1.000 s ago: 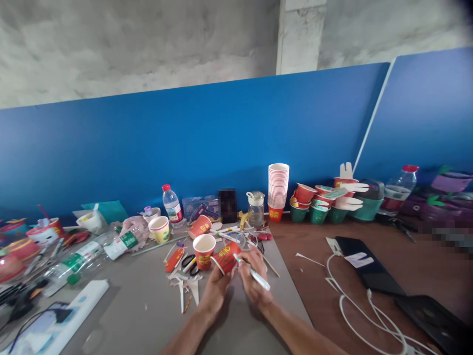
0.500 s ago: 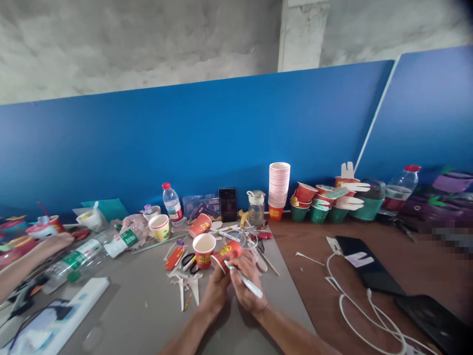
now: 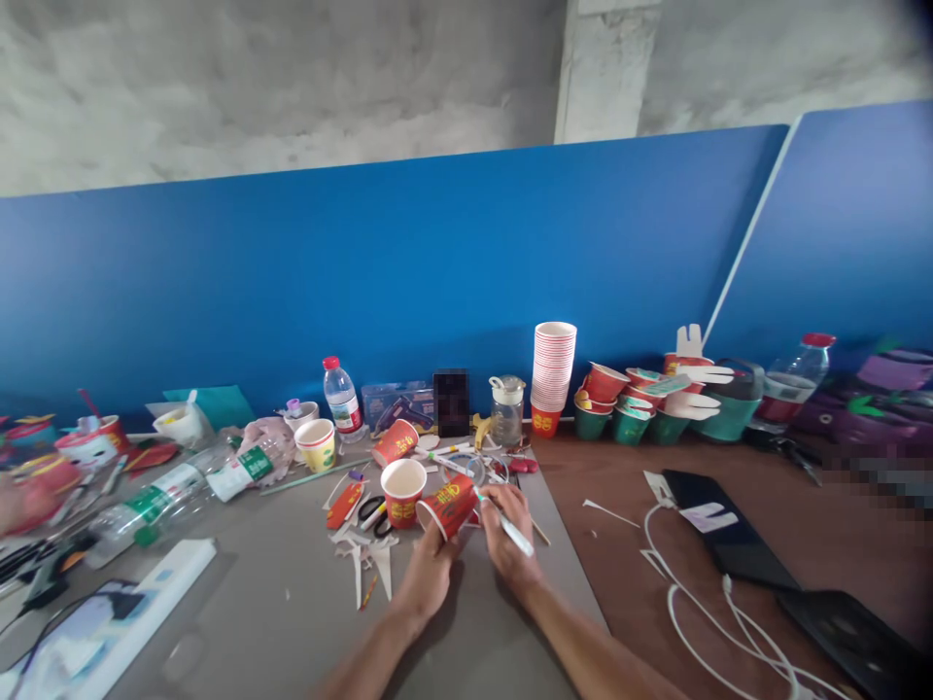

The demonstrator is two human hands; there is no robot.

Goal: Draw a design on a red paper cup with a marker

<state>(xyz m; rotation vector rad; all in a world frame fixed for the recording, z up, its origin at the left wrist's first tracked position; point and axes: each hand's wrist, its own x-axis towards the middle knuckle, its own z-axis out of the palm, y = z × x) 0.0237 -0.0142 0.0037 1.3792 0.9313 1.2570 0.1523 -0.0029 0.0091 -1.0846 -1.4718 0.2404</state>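
Note:
My left hand point(image 3: 430, 572) grips a red paper cup point(image 3: 446, 507) lying on its side, its mouth turned to the left. My right hand point(image 3: 510, 540) is closed on a white pen point(image 3: 508, 525) whose tip meets the cup's base end. Both hands hover over the grey table point(image 3: 292, 603), just right of an upright red cup point(image 3: 403, 489). Black scissors point(image 3: 373, 514) and white paper scraps point(image 3: 368, 564) lie beside my left hand.
A tall stack of paper cups point(image 3: 552, 374) and tipped red and green cups point(image 3: 619, 403) stand by the blue partition point(image 3: 408, 282). Water bottles point(image 3: 341, 400), a glass jar point(image 3: 505, 409), a white power strip point(image 3: 138, 603), white cables point(image 3: 700, 603) and dark tablets point(image 3: 736, 530) surround me.
Another person's hand that reached in at the far left half a second ago is gone. My pen tip has shifted from the cup's side to its base end.

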